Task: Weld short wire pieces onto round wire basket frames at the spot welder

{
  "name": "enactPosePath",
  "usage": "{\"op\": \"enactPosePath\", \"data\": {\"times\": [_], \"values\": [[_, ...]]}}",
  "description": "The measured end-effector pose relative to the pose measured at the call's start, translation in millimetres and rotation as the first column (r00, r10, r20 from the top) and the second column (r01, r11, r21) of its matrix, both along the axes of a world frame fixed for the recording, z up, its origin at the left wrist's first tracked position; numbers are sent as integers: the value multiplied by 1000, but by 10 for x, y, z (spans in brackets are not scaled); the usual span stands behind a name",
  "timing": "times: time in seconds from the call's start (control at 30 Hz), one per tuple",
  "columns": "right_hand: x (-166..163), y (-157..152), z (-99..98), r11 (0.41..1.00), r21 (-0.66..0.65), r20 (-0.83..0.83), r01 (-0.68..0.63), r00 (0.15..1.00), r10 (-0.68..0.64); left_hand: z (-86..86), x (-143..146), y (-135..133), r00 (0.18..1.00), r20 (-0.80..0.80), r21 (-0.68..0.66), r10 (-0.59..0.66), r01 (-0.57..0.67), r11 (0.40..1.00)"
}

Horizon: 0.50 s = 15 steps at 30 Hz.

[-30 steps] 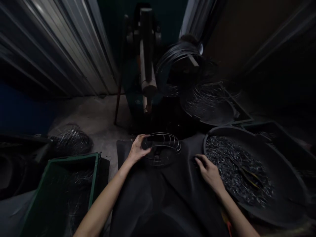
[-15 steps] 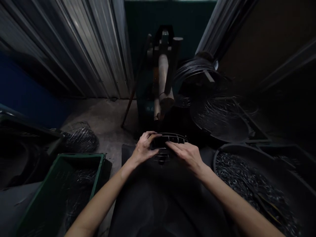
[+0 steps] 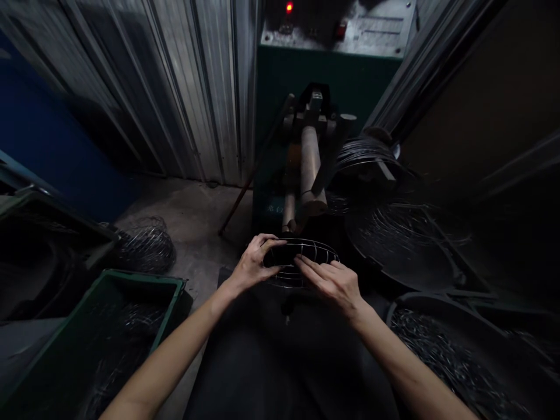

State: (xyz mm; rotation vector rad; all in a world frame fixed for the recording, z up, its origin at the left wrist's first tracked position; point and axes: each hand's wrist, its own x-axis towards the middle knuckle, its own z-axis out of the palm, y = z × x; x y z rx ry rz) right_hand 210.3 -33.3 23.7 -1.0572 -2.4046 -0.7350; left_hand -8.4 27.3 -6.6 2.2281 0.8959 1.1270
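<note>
A round wire basket [image 3: 315, 251] of thin metal rings and cross wires is held between my hands, just above my dark-clothed lap. My left hand [image 3: 257, 261] grips its left side, with the thumb apart from the fingers and the rim between them. On the right side, my right hand [image 3: 335, 283] has its fingers curled over the wires, one fingertip reaching in toward the middle. Just beyond the basket stands a green machine [image 3: 280, 169] with thick cylindrical metal arms [image 3: 311, 160] pointing toward me. The basket's underside is dark and hard to make out.
A green crate [image 3: 175, 286] with wire pieces stands at left, with a tangled wire bundle [image 3: 149, 245] behind it. To the right are a tub of metal pieces [image 3: 437, 344] and coiled wire [image 3: 361, 151]. A red light [image 3: 289, 7] glows on the machine's panel.
The view has tilted up, bringing the machine's panel and red light into sight. Both hands keep hold of the wire basket, with the right hand slightly lower and further right in the picture.
</note>
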Motion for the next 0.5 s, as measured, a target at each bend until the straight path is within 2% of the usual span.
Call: {"op": "enactPosePath", "data": {"times": [0.27, 0.5], "values": [[6, 132, -39, 998, 45, 43, -49, 998, 47, -42, -7, 90, 1000, -25, 66, 14, -13, 998], [11, 158, -55, 998, 38, 67, -54, 996, 51, -98, -4, 82, 999, -9, 47, 48, -47, 998]]}}
